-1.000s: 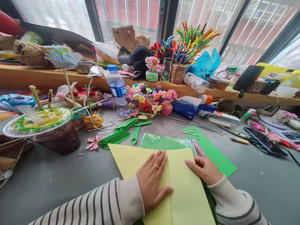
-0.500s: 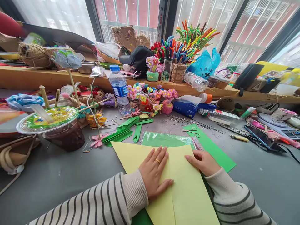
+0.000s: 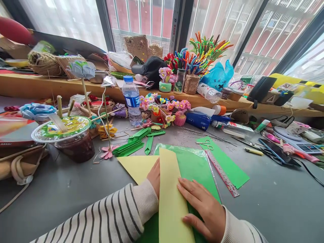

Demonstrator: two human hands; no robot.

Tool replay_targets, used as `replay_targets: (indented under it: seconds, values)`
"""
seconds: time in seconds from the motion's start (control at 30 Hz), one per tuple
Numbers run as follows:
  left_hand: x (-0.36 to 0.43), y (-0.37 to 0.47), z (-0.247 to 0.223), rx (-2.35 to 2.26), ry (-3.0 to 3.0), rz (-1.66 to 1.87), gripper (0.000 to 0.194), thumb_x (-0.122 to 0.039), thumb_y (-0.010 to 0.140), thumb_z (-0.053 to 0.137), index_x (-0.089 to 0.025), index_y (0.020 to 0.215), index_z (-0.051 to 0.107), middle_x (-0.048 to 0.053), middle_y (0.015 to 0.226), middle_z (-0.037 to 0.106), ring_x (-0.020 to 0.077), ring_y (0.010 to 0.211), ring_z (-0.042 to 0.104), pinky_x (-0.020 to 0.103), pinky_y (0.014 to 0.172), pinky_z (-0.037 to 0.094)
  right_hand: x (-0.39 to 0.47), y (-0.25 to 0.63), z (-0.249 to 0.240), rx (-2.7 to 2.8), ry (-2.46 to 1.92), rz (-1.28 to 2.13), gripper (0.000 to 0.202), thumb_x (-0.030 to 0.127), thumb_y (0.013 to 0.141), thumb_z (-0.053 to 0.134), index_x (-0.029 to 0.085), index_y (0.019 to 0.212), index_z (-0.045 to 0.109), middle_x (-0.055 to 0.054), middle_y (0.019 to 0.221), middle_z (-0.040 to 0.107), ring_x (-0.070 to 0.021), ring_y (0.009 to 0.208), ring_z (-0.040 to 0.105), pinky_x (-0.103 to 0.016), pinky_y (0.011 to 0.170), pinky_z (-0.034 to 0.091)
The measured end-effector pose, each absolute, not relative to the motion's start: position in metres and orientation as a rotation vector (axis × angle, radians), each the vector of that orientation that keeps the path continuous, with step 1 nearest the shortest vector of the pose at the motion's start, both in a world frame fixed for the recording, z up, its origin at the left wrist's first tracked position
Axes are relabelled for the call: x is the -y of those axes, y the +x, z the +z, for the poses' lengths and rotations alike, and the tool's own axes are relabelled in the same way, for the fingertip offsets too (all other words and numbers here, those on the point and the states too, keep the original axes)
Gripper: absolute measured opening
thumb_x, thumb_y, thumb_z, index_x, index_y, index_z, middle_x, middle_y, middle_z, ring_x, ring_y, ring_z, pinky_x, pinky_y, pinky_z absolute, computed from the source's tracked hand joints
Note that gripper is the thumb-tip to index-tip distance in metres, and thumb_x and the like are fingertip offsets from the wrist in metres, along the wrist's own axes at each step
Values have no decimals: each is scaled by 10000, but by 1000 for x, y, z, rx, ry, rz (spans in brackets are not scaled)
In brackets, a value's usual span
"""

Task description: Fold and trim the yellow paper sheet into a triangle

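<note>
A sheet of pale yellow paper (image 3: 170, 199) lies before me, its right part folded over to the left as a long upright flap. My left hand (image 3: 154, 177) rests on the sheet's left part, its fingers hidden under the flap. Along the fold on the right lies my right hand (image 3: 204, 207), fingers stretched out and apart, the tips touching the paper's edge. Under the yellow sheet is a clear plastic packet of green paper (image 3: 194, 162).
A patterned ruler (image 3: 222, 173) and small scissors (image 3: 206, 144) lie by a green paper strip (image 3: 229, 167). Folded green paper pieces (image 3: 130, 146), a pink flower (image 3: 109, 152), a lidded drink cup (image 3: 76, 146) and a water bottle (image 3: 132, 101) stand around. A phone (image 3: 278, 152) is at right.
The yellow sheet's right part has been folded leftward over my left hand. My right hand has moved down to the new fold, and more of the green packet and ruler shows.
</note>
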State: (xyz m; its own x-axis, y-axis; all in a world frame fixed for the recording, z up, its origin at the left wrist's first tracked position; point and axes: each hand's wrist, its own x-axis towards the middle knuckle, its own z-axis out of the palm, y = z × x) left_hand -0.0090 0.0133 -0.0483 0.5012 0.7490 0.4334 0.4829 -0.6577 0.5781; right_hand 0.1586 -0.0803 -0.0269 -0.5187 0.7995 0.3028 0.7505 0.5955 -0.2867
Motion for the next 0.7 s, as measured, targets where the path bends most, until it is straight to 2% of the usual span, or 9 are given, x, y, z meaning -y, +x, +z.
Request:
replay_targets:
  seconds: [0.1,0.17,0.23,0.3,0.37,0.43,0.5,0.6,0.7]
  values:
    - [-18,-36,-38,-1010,2513,832,369,-282,692,468,-160,1035,526,116,1121,503,309,1120,319,503,935,175,80,157,-33,2501,-1247,28,616,510,770,292,116,1243,284,-108,1276,311,-260,1152,283,-429,922,271]
    - [-21,-54,-28,-1174,2674,735,394,-146,744,340,-50,1111,447,194,1175,425,312,1156,250,517,908,215,80,157,-34,2531,-1249,-13,654,537,754,293,109,1248,272,-108,1283,294,-271,1162,257,-437,927,251]
    - [-20,-63,-17,-1417,2810,738,403,-99,762,276,51,1111,411,261,1178,385,313,1157,242,485,897,263,80,155,-35,2556,-1271,-47,672,549,744,297,114,1255,257,-100,1289,278,-278,1168,237,-441,931,231]
    - [-17,-57,-10,-1416,2912,767,405,-93,774,264,44,1139,375,240,1211,353,284,1182,194,453,920,251,81,153,-36,2577,-1294,-74,688,558,736,302,121,1263,235,-90,1297,259,-283,1172,224,-441,935,218]
    - [-12,-41,-8,-1134,3024,682,429,-81,767,265,-13,1186,325,171,1273,294,241,1205,127,412,945,229,82,151,-38,2589,-1309,-89,694,558,735,302,127,1271,209,-83,1303,245,-283,1173,221,-439,935,218]
    - [-10,-22,-13,-949,3059,538,456,-173,776,312,-57,1216,289,126,1303,252,235,1205,133,403,952,216,82,151,-38,2580,-1301,-84,696,552,734,309,127,1274,198,-81,1301,250,-287,1170,227,-446,930,224]
    - [-10,-9,-21,-873,3040,399,471,-306,804,306,-65,1209,309,129,1290,277,231,1191,196,391,947,225,82,153,-38,2559,-1270,-51,696,538,731,333,109,1267,218,-88,1290,280,-291,1165,238,-457,924,234]
    - [-16,-4,-31,-868,2992,353,533,-411,802,276,-78,1218,298,120,1290,276,221,1189,204,384,956,199,81,161,-33,2514,-1217,43,566,448,763,368,96,1206,352,-92,1228,396,-256,1146,294,-424,922,275]
    - [-23,-4,-33,-791,2988,340,568,-436,790,275,-83,1235,262,110,1306,238,217,1200,170,382,965,170,79,171,-26,2448,-1209,66,404,347,798,372,115,1115,466,-83,1139,500,-219,1111,360,-369,889,347]
